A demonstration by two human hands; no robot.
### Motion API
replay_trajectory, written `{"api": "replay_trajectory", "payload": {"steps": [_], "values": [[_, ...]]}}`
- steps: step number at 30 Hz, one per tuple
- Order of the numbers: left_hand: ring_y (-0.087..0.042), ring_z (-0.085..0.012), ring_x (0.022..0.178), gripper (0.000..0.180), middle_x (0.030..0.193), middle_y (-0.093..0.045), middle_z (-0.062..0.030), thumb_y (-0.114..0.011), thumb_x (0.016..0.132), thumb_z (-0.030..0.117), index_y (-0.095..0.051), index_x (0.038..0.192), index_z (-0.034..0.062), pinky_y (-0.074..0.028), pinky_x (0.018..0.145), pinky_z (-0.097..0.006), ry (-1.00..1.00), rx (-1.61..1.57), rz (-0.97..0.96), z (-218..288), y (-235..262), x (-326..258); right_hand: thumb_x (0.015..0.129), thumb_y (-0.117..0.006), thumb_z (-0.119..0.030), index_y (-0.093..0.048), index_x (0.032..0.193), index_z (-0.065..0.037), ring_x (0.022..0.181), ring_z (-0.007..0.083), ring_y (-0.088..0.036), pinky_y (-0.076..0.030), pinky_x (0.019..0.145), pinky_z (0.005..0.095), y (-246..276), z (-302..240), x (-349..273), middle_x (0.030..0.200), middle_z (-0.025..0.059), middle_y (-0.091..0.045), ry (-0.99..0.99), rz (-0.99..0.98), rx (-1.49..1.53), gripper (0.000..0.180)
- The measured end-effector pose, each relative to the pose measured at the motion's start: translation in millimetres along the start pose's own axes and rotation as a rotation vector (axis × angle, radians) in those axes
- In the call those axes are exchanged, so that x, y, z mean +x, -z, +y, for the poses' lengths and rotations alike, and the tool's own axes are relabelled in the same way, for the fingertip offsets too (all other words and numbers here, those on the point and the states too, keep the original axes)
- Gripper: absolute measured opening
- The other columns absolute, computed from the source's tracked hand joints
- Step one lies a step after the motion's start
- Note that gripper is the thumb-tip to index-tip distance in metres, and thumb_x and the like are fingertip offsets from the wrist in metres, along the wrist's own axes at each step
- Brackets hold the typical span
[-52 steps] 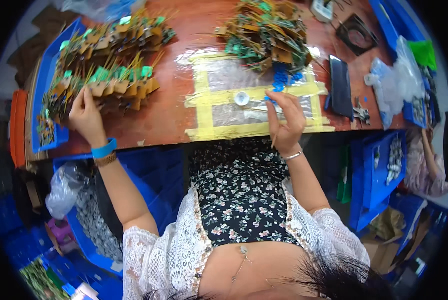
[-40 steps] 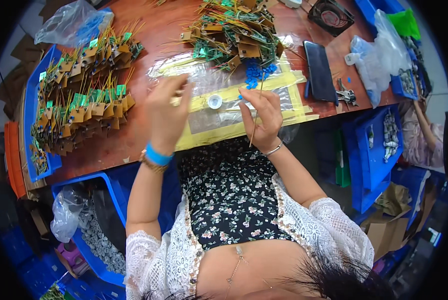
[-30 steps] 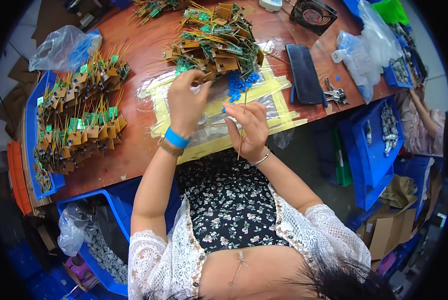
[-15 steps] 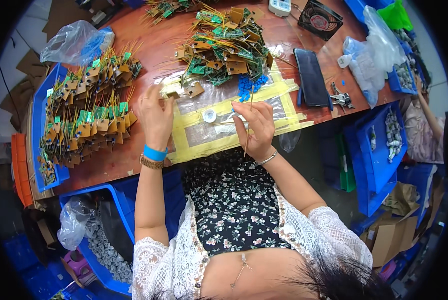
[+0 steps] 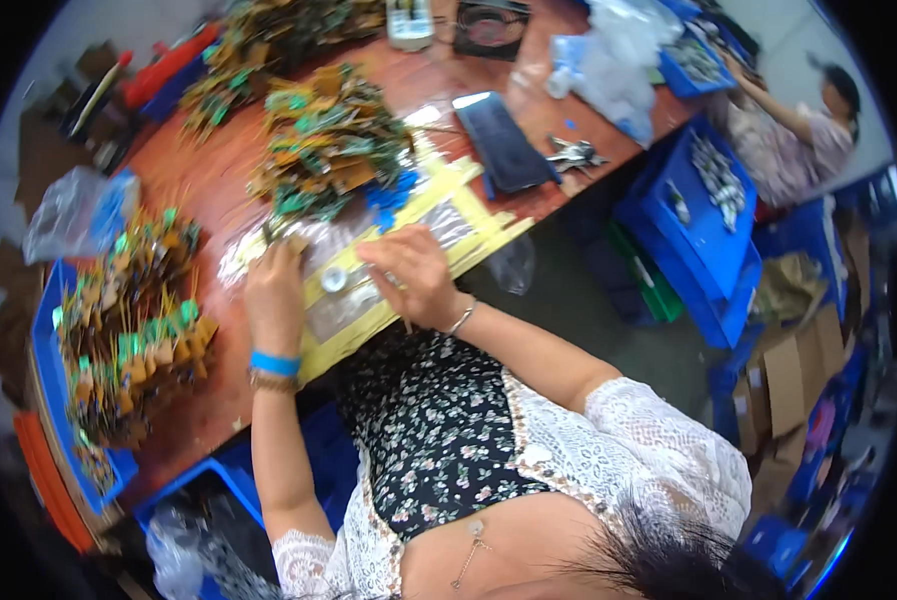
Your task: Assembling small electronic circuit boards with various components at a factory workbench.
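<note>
My left hand (image 5: pixel 275 290), with a blue band at the wrist, reaches down at the near edge of a pile of circuit boards with thin yellow wires (image 5: pixel 318 150). Its fingers are drawn together, but blur hides what is at their tips. My right hand (image 5: pixel 415 272) is held over the mat, fingers pinched on a thin wooden stick (image 5: pixel 407 325), of which little shows. Between the hands a small round white dish (image 5: pixel 334 279) sits on the clear mat edged with yellow tape (image 5: pixel 353 337). Small blue pieces (image 5: pixel 392 198) lie beside the pile.
More wired boards (image 5: pixel 138 340) fill a blue tray (image 5: pixel 48 320) at left. A phone (image 5: pixel 505 140), keys (image 5: pixel 575 154), a black fan (image 5: pixel 490 28) and plastic bags (image 5: pixel 618 70) lie at the back right. Stacked blue bins (image 5: pixel 688 230) stand at right; another person (image 5: pixel 798 140) sits beyond.
The view has swung, so the table appears shifted left and tilted. My left hand's fingers have come together down by the boards. My right hand still holds the stick.
</note>
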State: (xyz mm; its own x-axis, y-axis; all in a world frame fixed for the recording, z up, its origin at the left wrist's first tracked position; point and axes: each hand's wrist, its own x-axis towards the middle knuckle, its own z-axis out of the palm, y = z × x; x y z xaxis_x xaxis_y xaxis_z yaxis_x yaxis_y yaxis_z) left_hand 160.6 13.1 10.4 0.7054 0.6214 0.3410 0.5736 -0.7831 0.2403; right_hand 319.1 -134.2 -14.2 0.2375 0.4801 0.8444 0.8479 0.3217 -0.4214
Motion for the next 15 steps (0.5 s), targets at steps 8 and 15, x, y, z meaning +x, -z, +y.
{"api": "replay_trajectory", "payload": {"steps": [8,15], "values": [[-0.061,-0.0341,0.112,0.03,0.123,-0.064,-0.0181,-0.061,0.09,-0.003,-0.063,0.12,-0.0022,-0.049,0.094,-0.04,-0.206,-0.225,0.272,26,48,-68,0.085,-0.07,-0.02,-0.062,0.109,-0.004,0.083,0.0251,-0.066,-0.051,0.073,0.0368,-15,-43,38,0.101,0.0094,-0.069,0.05,-0.172,0.172,0.03],[-0.058,-0.0276,0.115,0.033,0.13,-0.055,-0.019,-0.056,0.096,0.001,-0.054,0.128,-0.0041,-0.053,0.094,-0.038,0.384,-1.022,0.736,55,51,-83,0.082,-0.07,-0.001,-0.065,0.099,-0.002,0.079,0.0274,-0.067,-0.053,0.066,0.0337,-41,-71,42,0.091,0.0117,-0.068,-0.245,-0.071,0.649,0.018]]}}
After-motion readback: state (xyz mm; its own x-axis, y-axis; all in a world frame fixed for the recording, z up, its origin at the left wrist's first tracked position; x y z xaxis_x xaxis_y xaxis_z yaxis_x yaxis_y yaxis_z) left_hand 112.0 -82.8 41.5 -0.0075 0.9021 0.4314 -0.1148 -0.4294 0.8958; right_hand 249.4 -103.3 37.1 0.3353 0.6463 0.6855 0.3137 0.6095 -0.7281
